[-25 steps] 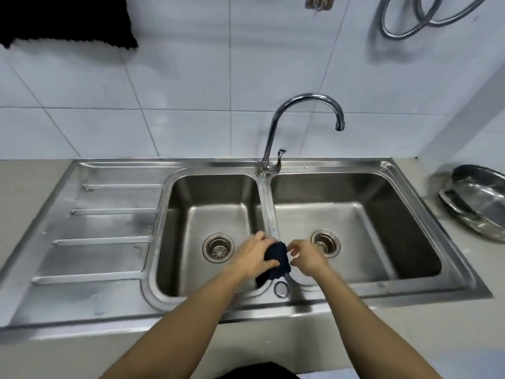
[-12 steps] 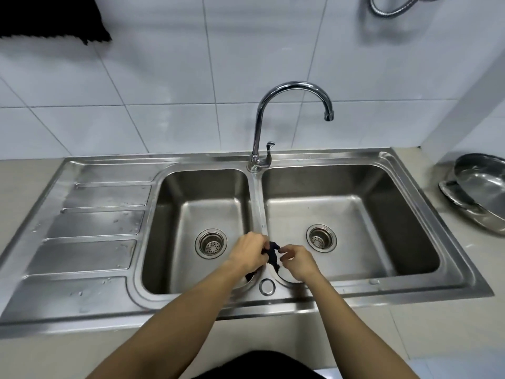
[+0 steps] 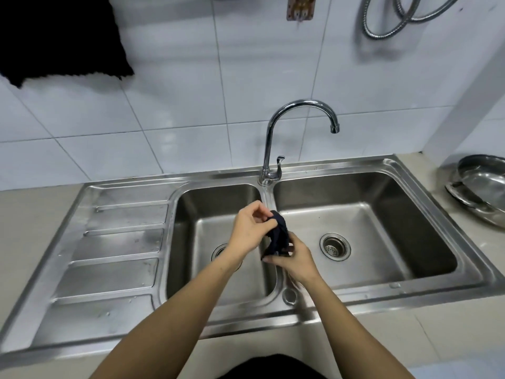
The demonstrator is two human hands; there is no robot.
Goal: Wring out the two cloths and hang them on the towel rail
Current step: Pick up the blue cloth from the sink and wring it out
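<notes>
A small dark blue cloth (image 3: 279, 234) hangs bunched between my two hands, above the divider of the double sink (image 3: 382, 166). My left hand (image 3: 250, 229) pinches its upper end. My right hand (image 3: 293, 259) grips its lower end from below. A black cloth (image 3: 58, 36) hangs on the tiled wall at the upper left; whatever holds it up is out of frame.
A curved chrome tap (image 3: 273, 138) rises behind the divider. The ribbed draining board (image 3: 114, 247) lies left of the basins. A steel bowl (image 3: 483, 187) sits on the counter at right. A metal hose (image 3: 404, 17) and a hook (image 3: 300, 8) hang on the wall.
My hands have lifted the dark blue cloth up from the front of the divider. The cloth is now drawn out between an upper left-hand pinch and a lower right-hand grip.
</notes>
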